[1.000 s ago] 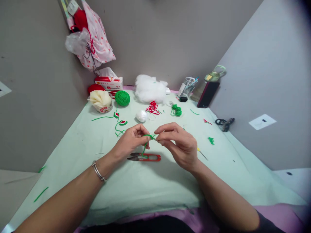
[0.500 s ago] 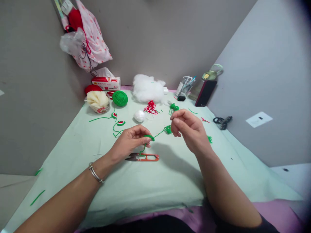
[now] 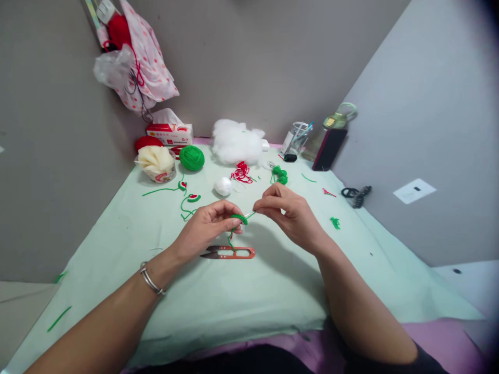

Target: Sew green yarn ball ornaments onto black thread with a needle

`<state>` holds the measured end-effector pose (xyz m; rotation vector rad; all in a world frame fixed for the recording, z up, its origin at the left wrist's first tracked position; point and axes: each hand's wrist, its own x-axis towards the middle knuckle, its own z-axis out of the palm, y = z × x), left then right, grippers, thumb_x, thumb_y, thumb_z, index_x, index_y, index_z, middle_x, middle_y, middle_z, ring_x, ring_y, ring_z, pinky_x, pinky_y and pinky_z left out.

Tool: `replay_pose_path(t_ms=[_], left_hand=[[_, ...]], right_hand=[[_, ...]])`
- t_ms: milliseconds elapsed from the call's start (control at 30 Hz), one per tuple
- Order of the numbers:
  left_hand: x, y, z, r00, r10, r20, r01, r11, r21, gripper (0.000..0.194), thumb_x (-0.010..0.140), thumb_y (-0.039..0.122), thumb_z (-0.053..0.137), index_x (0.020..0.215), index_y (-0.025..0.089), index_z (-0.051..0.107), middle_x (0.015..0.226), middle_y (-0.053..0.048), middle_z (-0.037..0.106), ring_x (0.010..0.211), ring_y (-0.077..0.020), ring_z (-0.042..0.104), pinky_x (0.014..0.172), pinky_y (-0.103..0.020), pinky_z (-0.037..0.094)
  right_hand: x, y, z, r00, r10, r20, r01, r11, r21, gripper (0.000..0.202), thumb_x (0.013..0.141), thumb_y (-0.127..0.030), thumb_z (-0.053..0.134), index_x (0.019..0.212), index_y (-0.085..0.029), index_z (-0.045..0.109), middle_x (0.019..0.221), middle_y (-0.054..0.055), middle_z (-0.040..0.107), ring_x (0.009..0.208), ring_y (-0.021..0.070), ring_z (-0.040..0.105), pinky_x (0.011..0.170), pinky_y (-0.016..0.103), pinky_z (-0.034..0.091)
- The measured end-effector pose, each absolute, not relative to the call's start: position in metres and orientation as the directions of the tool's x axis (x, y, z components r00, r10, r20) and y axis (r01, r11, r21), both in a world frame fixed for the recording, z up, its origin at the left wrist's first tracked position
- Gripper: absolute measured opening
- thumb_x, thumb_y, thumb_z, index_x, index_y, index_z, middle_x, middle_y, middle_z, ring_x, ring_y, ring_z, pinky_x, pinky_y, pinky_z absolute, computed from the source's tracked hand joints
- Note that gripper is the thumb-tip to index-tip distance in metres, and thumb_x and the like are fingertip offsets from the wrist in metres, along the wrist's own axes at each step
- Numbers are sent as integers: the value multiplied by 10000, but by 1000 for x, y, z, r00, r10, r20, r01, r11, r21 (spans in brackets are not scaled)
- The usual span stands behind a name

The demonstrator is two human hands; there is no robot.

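Close two-handed yarn work, near-centre of worktop (image 3: 234, 306)

White stuffing (image 3: 236, 141) sits at far side, probably out of the way. Left hand (image 3: 208, 226) pinches green crochet piece (image 3: 239, 219), edge sticking out right, likely for access. Right hand (image 3: 290, 213), just right, pinches thin needle-like tool (image 3: 248, 214) at piece's edge, presumably for fine control. Orange-handled snips (image 3: 223, 253) lie on near side, apparently within easy reach.

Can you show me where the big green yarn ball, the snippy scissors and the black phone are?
Green yarn ball (image 3: 192, 158): head view, middle of the ball.
Scissors (image 3: 226, 255): head view, the metal near the blades' base.
Phone (image 3: 329, 149): head view, middle of its dark face.
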<state>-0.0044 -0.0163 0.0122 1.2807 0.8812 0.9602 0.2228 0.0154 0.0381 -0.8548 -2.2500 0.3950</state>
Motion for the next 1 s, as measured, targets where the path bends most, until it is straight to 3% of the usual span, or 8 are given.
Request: replay_pose_path(t_ms=[300,733,867,933,1000], left_hand=[[-5,-17,11,379,925,-11,-75,43,996,152,886,322,683,963,194,654,856,-6,680,810,-154,663,802,-296,499],[-2,-16,7,397,918,-13,-191,96,977,188,849,312,725,950,182,634,877,11,631,768,-126,642,765,-280,527],[1,-16,1,354,935,-29,-226,115,967,233,841,311,742,934,184,570,876,22,630,760,-115,660,747,-257,520],[2,-16,-1,359,932,-47,-218,132,967,241,848,317,737,924,186,549,852,30,625,750,-115,671,734,-249,511],[2,-15,-2,367,929,-52,-207,136,969,243,840,313,743,913,183,550,832,34,616,737,-114,670,726,-248,508]], right_hand=[[223,16,37,-559,678,478,473,734,-488,151,975,-176,580,947,-238,716,889,32,563,800,147,567,694,284,454],[209,9,30,-585,648,488,333,741,-583,172,986,-153,557,1046,-225,700,905,33,636,801,131,626,722,262,508],[202,2,25,-628,602,494,383,791,-477,183,1001,-179,538,1099,-211,688,978,68,673,833,142,656,743,267,523],[200,-1,23,-635,587,502,419,807,-415,177,1002,-187,531,1053,-207,700,957,70,679,784,140,649,696,262,520],[198,-4,23,-611,583,535,400,811,-426,185,996,-176,528,987,-205,710,947,71,683,779,140,650,683,260,522]])
